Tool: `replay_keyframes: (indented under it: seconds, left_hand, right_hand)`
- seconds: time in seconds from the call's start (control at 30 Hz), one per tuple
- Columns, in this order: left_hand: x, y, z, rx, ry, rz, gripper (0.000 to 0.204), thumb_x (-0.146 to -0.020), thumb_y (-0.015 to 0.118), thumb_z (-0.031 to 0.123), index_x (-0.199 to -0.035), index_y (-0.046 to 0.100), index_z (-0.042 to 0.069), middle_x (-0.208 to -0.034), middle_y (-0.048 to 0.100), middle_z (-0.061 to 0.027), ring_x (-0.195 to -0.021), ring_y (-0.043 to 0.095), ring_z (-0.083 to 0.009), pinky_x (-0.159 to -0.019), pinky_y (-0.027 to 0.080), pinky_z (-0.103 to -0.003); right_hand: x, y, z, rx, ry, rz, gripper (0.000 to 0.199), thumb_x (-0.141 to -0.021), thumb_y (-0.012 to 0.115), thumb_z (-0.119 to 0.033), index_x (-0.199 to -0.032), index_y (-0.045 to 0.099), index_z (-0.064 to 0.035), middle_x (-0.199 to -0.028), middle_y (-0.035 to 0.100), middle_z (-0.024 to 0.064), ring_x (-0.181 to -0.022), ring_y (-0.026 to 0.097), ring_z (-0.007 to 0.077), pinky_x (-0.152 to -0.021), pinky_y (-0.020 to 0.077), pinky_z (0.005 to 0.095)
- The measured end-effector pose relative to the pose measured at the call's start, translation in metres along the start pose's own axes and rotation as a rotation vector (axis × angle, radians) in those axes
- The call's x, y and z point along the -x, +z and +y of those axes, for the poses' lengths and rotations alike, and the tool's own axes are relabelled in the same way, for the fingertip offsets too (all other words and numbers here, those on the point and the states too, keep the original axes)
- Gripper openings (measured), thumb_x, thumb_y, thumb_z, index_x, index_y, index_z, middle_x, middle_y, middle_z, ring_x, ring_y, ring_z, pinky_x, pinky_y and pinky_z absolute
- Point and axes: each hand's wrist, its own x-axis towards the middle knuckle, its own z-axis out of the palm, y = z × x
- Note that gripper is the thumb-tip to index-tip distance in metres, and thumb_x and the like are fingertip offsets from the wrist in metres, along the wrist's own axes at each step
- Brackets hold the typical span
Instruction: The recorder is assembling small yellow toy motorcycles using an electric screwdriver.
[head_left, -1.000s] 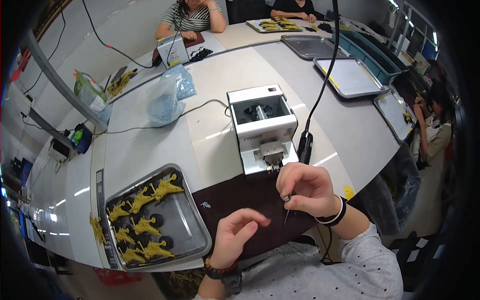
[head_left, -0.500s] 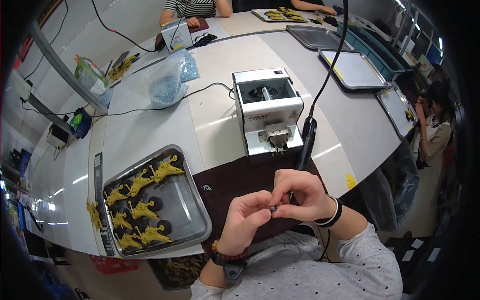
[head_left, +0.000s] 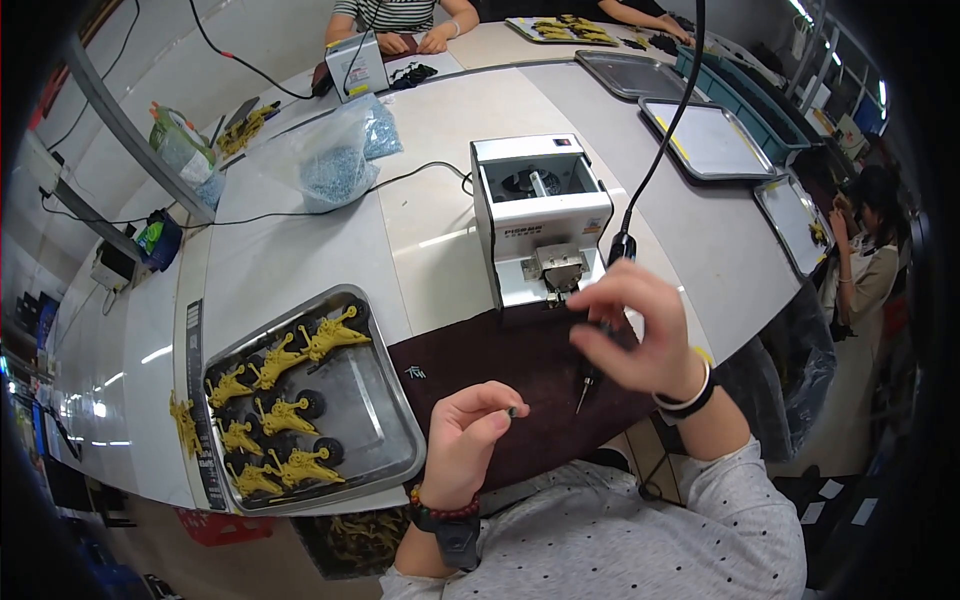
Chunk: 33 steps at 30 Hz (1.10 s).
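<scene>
My left hand [head_left: 462, 440] pinches a tiny dark part [head_left: 514, 411] between thumb and fingertips, above the dark brown mat [head_left: 450, 360]. My right hand [head_left: 645, 335], slightly blurred, is raised with thumb and fingers apart. It is in front of a black electric screwdriver [head_left: 622, 246] hanging on a cable, hiding the middle of its body; whether they touch I cannot tell. The screwdriver's thin bit points down over the mat. Just beyond my right fingertips stands a white-and-black screw feeder [head_left: 545, 215] with a metal outlet on its front. Small pale screws [head_left: 414, 372] lie on the mat.
Left of the mat, a metal tray [head_left: 408, 455] holds several yellow toy-like frames with black wheels [head_left: 285, 418]. Bags of blue bits [head_left: 335, 178] lie farther back. Empty-looking trays [head_left: 710, 140] and a teal bin [head_left: 745, 95] are at the right. Other people sit around the table.
My right hand has parted from the left and moved up and right toward the screwdriver and feeder, its fingers spreading. My left hand keeps the small part and has shifted slightly left.
</scene>
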Motion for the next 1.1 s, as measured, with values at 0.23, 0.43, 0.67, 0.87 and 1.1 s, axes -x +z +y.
replay_keyframes:
  seconds: [0.23, 0.43, 0.67, 0.87, 1.1]
  left_hand:
    - [0.007, -0.014, -0.002, 0.061, 0.002, 0.066, 0.014, -0.081, 0.062, 0.006, -0.091, 0.065, -0.003, -0.091, 0.063, -0.0079, -0.089, 0.058, -0.0137, -0.084, 0.044, -0.026]
    - [0.012, -0.020, -0.005, 0.065, -0.016, 0.085, 0.014, -0.082, 0.061, 0.006, -0.092, 0.065, -0.002, -0.091, 0.064, -0.0073, -0.088, 0.059, -0.0134, -0.084, 0.045, -0.026]
    - [0.014, -0.026, -0.008, 0.072, -0.024, 0.092, 0.013, -0.083, 0.060, 0.005, -0.093, 0.066, -0.002, -0.091, 0.065, -0.0068, -0.088, 0.059, -0.0130, -0.084, 0.045, -0.026]
    - [0.013, -0.027, -0.009, 0.053, -0.013, 0.099, 0.013, -0.083, 0.059, 0.003, -0.093, 0.066, -0.002, -0.091, 0.065, -0.0068, -0.088, 0.059, -0.0130, -0.084, 0.045, -0.026]
    - [0.014, -0.028, -0.013, -0.024, -0.010, 0.153, 0.012, -0.082, 0.060, 0.004, -0.091, 0.065, -0.002, -0.091, 0.064, -0.0081, -0.088, 0.059, -0.0143, -0.085, 0.046, -0.027]
  right_hand:
    - [-0.042, 0.027, 0.019, 0.709, -0.238, -0.225, 0.009, -0.073, 0.065, -0.015, -0.072, 0.061, -0.0071, -0.065, 0.054, 0.0049, -0.061, 0.060, 0.0214, -0.052, 0.0469, 0.0338]
    - [-0.044, 0.049, 0.025, 1.058, -0.170, -0.379, 0.013, -0.070, 0.063, -0.017, -0.064, 0.055, -0.0079, -0.060, 0.055, 0.0049, -0.054, 0.059, 0.0192, -0.047, 0.0437, 0.0316]
    - [-0.044, 0.055, 0.033, 1.044, -0.149, -0.400, 0.012, -0.069, 0.063, -0.015, -0.065, 0.055, -0.0066, -0.060, 0.056, 0.0067, -0.054, 0.060, 0.0202, -0.048, 0.0447, 0.0314]
    - [-0.042, 0.052, 0.045, 0.942, -0.125, -0.327, 0.011, -0.069, 0.063, -0.012, -0.069, 0.054, -0.0045, -0.063, 0.057, 0.0086, -0.057, 0.061, 0.0238, -0.051, 0.0473, 0.0345]
    - [-0.038, 0.050, 0.047, 0.931, -0.205, -0.319, 0.009, -0.072, 0.060, -0.009, -0.072, 0.053, -0.0050, -0.066, 0.056, 0.0066, -0.061, 0.062, 0.0222, -0.054, 0.0473, 0.0328]
